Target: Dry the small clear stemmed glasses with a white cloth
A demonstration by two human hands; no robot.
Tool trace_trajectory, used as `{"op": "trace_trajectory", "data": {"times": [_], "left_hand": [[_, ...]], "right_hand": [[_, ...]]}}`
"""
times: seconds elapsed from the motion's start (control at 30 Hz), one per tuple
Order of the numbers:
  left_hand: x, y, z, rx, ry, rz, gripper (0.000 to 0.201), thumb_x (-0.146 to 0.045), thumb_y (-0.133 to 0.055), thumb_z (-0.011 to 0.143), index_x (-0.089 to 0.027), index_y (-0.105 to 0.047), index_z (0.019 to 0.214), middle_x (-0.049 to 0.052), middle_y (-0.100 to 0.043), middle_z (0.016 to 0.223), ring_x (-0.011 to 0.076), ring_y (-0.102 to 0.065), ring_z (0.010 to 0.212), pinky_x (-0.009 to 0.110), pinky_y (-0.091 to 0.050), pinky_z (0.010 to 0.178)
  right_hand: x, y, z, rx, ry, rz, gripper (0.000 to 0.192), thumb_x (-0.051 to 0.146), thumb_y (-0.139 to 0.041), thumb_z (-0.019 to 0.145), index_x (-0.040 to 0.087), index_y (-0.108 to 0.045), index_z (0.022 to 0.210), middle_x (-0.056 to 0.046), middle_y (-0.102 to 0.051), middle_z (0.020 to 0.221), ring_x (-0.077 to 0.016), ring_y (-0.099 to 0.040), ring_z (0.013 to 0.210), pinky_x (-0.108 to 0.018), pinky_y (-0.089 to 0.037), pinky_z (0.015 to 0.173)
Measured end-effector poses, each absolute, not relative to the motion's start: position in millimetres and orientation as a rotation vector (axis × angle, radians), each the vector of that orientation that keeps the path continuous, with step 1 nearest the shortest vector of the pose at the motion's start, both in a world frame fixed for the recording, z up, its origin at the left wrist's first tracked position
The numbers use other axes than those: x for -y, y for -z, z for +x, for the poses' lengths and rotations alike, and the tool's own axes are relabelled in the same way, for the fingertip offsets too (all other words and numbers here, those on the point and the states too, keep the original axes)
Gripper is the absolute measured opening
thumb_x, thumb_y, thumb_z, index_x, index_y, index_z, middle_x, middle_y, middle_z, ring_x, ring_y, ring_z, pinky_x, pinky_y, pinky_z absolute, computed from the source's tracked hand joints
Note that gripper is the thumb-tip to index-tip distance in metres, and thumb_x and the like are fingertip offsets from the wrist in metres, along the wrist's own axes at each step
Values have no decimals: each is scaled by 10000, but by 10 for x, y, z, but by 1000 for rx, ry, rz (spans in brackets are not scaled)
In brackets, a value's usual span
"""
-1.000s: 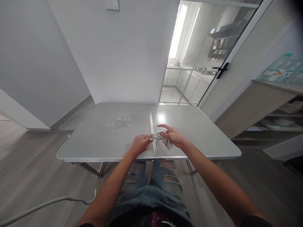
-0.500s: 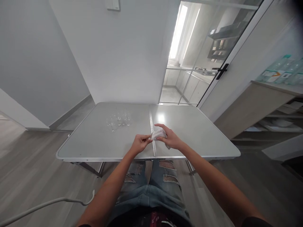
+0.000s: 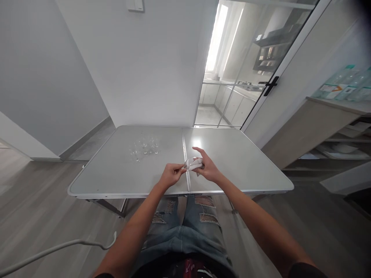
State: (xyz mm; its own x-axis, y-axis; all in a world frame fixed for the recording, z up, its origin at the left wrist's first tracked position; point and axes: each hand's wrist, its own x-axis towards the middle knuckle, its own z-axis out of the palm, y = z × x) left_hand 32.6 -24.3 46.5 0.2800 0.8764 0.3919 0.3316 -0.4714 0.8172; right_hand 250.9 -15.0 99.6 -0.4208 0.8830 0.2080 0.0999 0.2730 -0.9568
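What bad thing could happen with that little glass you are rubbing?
The small glass is pinched between the left hand and the white cloth in the right hand, above the table. It might slip and drop, or crack if squeezed hard. The other little glasses stand close together, so a stray sleeve or cloth could tip them.

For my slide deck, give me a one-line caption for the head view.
Both hands, left hand and right hand, hold a white cloth over a grey folding table bearing small glasses.
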Motion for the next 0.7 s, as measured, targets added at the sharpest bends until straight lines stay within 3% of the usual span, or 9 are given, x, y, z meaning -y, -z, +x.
{"op": "trace_trajectory", "data": {"times": [0.07, 0.13, 0.2, 0.27, 0.4, 0.53, 0.7], "left_hand": [[257, -391, 347, -1210, -1273, 2187, 315, -425, -585, 941, -158, -751, 927, 15, -532, 601, 127, -415, 573, 260, -306, 592], [259, -322, 359, -1291, -1325, 2380, 278, -363, -569, 959, -169, -738, 1064, 46, -574, 639, 146, -458, 590, 268, -335, 605], [249, -265, 363, -1298, -1327, 2518, 266, -327, -557, 968, -174, -731, 1097, 69, -592, 661, 163, -500, 612, 274, -353, 614], [229, -222, 362, -1268, -1316, 2564, 258, -313, -563, 965, -177, -735, 1100, 80, -605, 678, 169, -524, 629, 274, -362, 621], [195, -208, 342, -1262, -1325, 2282, 272, -363, -610, 933, -170, -755, 1060, 49, -600, 665, 144, -496, 600, 260, -350, 607], [189, -334, 272, -1119, -1189, 1678, 418, -531, -669, 857, -126, -764, 817, -15, -473, 562, 94, -390, 525, 234, -286, 540], [225, -490, 265, -841, -1127, 1152, 463, -555, -797, 719, -100, -709, 711, -53, -362, 527, 57, -288, 481, 229, -260, 485]], "right_hand": [[154, -1073, 2439, 1602, -1291, -965, 875, 390, -836, 701, 290, -399, 1453, 48, -600, 734, -150, -557, 636, -260, -482, 602], [114, -1100, 2375, 1400, -1336, -1084, 699, 393, -821, 703, 265, -514, 1318, 38, -604, 737, -145, -565, 641, -251, -472, 588], [50, -1082, 2318, 1184, -1370, -1233, 511, 416, -811, 699, 216, -586, 1112, 14, -606, 734, -148, -567, 631, -251, -453, 548], [-9, -1043, 2270, 1069, -1382, -1346, 464, 439, -813, 691, 199, -575, 1008, 2, -599, 720, -154, -560, 610, -257, -437, 512], [-36, -1013, 2268, 1361, -1217, -1276, 564, 474, -811, 706, 240, -543, 1144, 56, -554, 685, -137, -525, 587, -246, -433, 526], [-8, -1072, 2453, 1761, -1148, -1001, 685, 425, -832, 695, 260, -524, 1284, 74, -533, 696, -136, -527, 629, -247, -460, 598], [8, -994, 2561, 1546, -1154, -920, 719, 461, -838, 693, 267, -476, 1284, 62, -567, 746, -133, -530, 625, -232, -444, 573]]}}
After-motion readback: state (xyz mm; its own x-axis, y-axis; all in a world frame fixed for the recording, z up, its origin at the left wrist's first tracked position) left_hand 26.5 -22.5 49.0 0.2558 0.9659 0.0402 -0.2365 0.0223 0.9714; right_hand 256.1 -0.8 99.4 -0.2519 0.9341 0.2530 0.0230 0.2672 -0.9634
